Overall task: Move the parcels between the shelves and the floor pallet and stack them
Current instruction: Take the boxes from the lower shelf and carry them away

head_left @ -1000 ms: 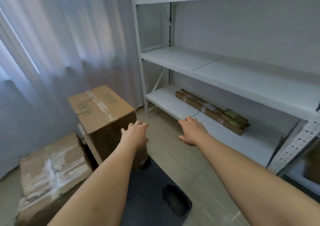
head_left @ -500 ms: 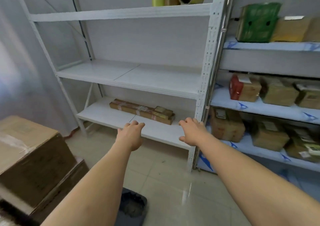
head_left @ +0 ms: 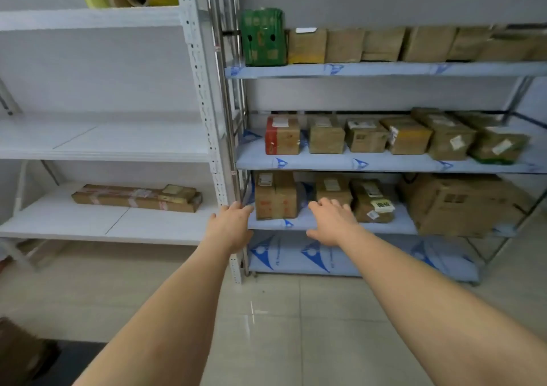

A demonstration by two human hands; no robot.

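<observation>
Pale floor tiles run up to two racks against a grey wall: a white rack [head_left: 204,95] on my left and a steel rack [head_left: 384,163] with blue-printed liners on my right. I see both arms stretched forward with nothing in them; the left hand [head_left: 231,227] hangs flat and relaxed in front of the post between the racks, and the right hand [head_left: 333,223] is spread open, fingers reaching toward the steel rack's third shelf but, as far as I can tell, not yet touching any parcel. Nearest between the hands stands a taped brown parcel [head_left: 275,196], with smaller labelled boxes [head_left: 371,200] just beside it and a big carton [head_left: 461,205] further right. Rows of parcels fill the two shelves above. On the white rack only a long flat parcel [head_left: 136,197] lies on the low shelf. I judge most of the moving is left: the pallet is barely in view at the bottom left corner, so I cannot tell what is stacked.
</observation>
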